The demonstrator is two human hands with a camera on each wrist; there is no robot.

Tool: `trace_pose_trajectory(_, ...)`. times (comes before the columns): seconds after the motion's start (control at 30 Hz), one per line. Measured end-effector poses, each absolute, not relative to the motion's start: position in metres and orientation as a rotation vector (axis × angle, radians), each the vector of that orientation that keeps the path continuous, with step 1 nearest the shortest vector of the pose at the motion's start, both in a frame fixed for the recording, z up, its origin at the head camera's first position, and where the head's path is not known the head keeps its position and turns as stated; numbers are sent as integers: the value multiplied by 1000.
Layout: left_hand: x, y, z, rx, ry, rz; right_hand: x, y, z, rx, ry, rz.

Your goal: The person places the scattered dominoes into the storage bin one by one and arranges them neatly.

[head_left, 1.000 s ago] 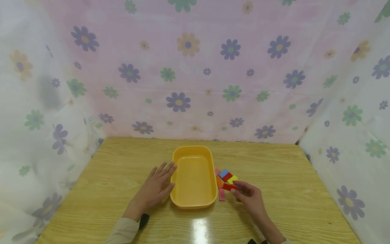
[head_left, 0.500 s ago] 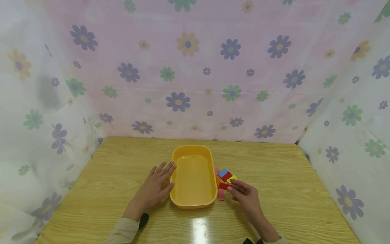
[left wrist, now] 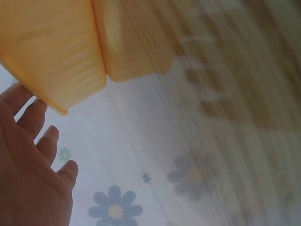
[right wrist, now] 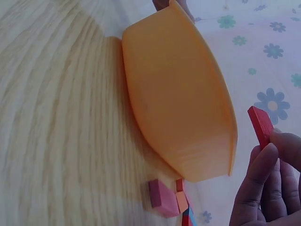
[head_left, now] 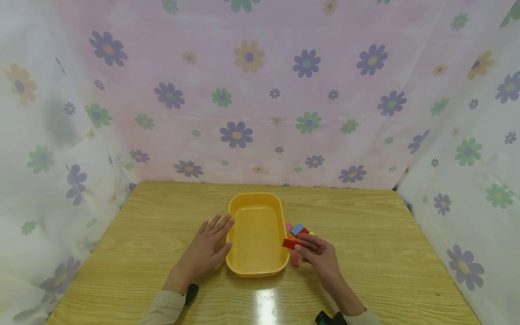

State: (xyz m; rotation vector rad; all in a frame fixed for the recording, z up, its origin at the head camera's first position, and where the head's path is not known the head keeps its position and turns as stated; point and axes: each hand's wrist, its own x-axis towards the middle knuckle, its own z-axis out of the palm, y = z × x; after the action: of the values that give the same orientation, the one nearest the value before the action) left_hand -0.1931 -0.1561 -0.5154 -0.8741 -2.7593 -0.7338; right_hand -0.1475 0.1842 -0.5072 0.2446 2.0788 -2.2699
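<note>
A yellow plastic tub (head_left: 258, 272) stands on the wooden table, with nothing inside it. My left hand (head_left: 203, 253) lies with spread, straight fingers against its left rim; the left wrist view shows the fingertips (left wrist: 33, 115) touching that rim. On the other side my right hand (head_left: 322, 259) pinches a red block (head_left: 289, 244) between thumb and fingers, by the tub's right rim. In the right wrist view the red block (right wrist: 261, 125) is held up off the table. Beneath and behind this hand lie several flat blocks: pink (head_left: 294, 258), blue (head_left: 297, 229), orange, red and yellow, partly covered.
The wooden table (head_left: 365, 225) reaches back to a flowered pink curtain (head_left: 268, 90). White flowered sheets hang along the left and right sides. Dark wrist devices (head_left: 192, 294) sit near both sleeves.
My right hand has moved left and slightly up with the red block, from over the other blocks to the tub's right rim. The left hand stays at the tub.
</note>
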Motion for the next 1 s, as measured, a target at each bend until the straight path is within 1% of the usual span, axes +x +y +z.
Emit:
trace_pose_trajectory(0.43, -191, -151, -518, -878, -2697, -731, -157, 168, -502, 212, 2076, -2309)
trace_pose_trajectory(1.0, -192, -154, -517, -868, -2736, -729, -188, 141, -481, 127, 2115, -2227)
